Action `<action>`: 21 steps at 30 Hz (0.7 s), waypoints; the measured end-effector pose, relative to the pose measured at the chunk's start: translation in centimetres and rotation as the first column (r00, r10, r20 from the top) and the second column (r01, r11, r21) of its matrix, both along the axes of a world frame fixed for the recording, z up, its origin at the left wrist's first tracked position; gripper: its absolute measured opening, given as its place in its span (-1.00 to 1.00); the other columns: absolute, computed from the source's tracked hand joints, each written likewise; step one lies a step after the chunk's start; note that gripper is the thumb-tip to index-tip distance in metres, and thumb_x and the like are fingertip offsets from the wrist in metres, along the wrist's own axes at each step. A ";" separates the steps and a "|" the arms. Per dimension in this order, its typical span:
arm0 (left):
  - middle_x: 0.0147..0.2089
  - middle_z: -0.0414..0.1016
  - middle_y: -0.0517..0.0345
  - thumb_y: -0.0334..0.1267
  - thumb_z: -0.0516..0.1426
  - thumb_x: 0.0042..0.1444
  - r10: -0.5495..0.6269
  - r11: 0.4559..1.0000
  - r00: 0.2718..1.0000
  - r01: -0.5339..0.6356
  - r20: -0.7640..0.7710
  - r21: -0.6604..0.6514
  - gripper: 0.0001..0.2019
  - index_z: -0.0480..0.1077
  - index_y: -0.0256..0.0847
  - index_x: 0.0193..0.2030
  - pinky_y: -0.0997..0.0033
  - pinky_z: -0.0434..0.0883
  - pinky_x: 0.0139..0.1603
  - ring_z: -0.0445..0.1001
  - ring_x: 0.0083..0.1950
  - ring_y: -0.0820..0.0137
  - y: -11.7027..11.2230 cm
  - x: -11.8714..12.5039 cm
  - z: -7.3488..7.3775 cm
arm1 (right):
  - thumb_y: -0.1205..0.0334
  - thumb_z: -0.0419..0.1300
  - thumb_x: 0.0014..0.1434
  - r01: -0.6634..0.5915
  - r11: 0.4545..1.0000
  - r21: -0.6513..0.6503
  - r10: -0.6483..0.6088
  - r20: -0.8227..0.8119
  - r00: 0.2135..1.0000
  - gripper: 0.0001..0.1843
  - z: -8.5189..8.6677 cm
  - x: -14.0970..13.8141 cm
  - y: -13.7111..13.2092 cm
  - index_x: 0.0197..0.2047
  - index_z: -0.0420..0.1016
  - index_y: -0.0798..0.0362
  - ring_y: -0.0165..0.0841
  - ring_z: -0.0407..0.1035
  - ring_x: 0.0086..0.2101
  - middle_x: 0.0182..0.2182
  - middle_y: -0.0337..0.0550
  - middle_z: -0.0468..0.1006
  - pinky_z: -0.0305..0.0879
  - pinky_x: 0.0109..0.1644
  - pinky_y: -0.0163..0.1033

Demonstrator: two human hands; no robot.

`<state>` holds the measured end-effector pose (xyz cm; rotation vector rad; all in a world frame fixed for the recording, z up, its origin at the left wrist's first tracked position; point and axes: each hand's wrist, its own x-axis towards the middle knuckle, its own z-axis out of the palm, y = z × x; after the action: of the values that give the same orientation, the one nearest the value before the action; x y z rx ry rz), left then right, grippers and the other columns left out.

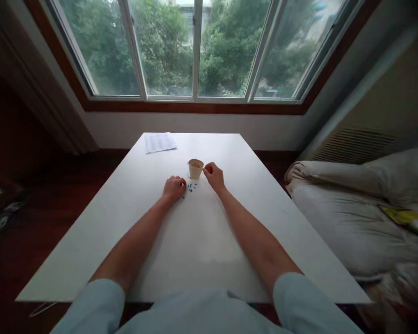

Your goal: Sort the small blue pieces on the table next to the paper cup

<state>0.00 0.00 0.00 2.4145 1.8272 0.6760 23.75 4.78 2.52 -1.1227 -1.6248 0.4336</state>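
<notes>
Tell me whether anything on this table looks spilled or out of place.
Small blue pieces lie scattered loose on the white table just before the upright paper cup, beside the left hand. The right hand is by the cup's rim. Nothing else stands out.

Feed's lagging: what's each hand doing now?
Left hand: curled beside the blue pieces; grip cannot be told.
Right hand: fingers pinched beside the paper cup; contents cannot be told.

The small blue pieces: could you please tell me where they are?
In the head view the blue pieces lie on the white table just in front of the paper cup, between the left hand and right hand, nearer the left.
</notes>
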 end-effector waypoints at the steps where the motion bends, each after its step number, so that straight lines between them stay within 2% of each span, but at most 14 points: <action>1: -0.12 0.63 0.01 -0.26 0.18 0.30 -0.005 1.000 1.000 0.005 0.002 -0.002 -0.81 0.67 -0.12 -0.15 0.19 0.37 0.04 0.48 0.00 0.16 0.0 0.0 -0.1 | 0.01 0.22 0.24 0.007 1.000 0.005 -0.007 -0.025 1.000 -0.77 0.3 -0.3 -0.1 -0.26 0.49 0.00 -0.37 0.31 -0.38 -0.39 -0.26 0.51 0.27 -0.21 -0.22; 9: -0.15 0.63 0.01 -0.25 0.18 0.31 0.000 1.000 0.999 -0.002 0.038 0.031 -0.82 0.65 -0.13 -0.18 0.16 0.37 0.04 0.46 -0.04 0.16 0.1 0.0 -0.5 | 0.01 0.25 0.23 -0.012 0.998 -0.065 0.000 -0.189 0.982 -0.72 2.0 -2.5 0.5 -0.12 0.62 0.00 -0.27 0.53 -0.21 -0.21 -0.13 0.70 0.47 -0.03 -0.14; 14: -0.15 0.62 0.01 -0.27 0.16 0.32 0.063 0.997 0.990 -0.068 0.128 0.033 -0.83 0.62 -0.15 -0.19 0.16 0.37 0.07 0.46 -0.05 0.18 0.1 -0.4 -0.5 | 0.11 0.23 0.22 -0.071 0.986 -0.151 0.038 -0.209 0.977 -0.62 2.4 -3.4 1.4 0.07 0.63 -0.03 -0.31 0.55 -0.28 -0.18 -0.18 0.70 0.48 -0.08 -0.15; 18: -0.16 0.62 0.01 -0.25 0.15 0.32 0.130 0.989 0.974 -0.141 0.184 0.049 -0.82 0.61 -0.15 -0.20 0.15 0.37 0.11 0.47 -0.04 0.18 0.6 -1.6 -0.2 | 0.11 0.18 0.25 -0.030 0.996 -0.081 0.018 -0.151 0.988 -0.70 2.2 -2.5 1.5 -0.04 0.65 -0.02 -0.33 0.47 -0.33 -0.30 -0.23 0.64 0.39 -0.17 -0.21; 21: -0.11 0.64 -0.01 -0.24 0.13 0.33 0.171 0.980 0.966 -0.187 0.192 0.071 -0.80 0.61 -0.17 -0.17 0.16 0.38 0.12 0.49 -0.02 0.17 1.3 -3.4 0.5 | 0.14 0.18 0.24 -0.023 0.999 -0.048 0.023 0.011 1.000 -0.79 1.3 -1.2 1.3 -0.18 0.63 -0.02 -0.36 0.36 -0.38 -0.43 -0.27 0.53 0.26 -0.25 -0.24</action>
<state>-3.40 1.32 0.48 2.1664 1.9919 0.9802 22.59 6.09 3.79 -1.1448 -1.6460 0.4845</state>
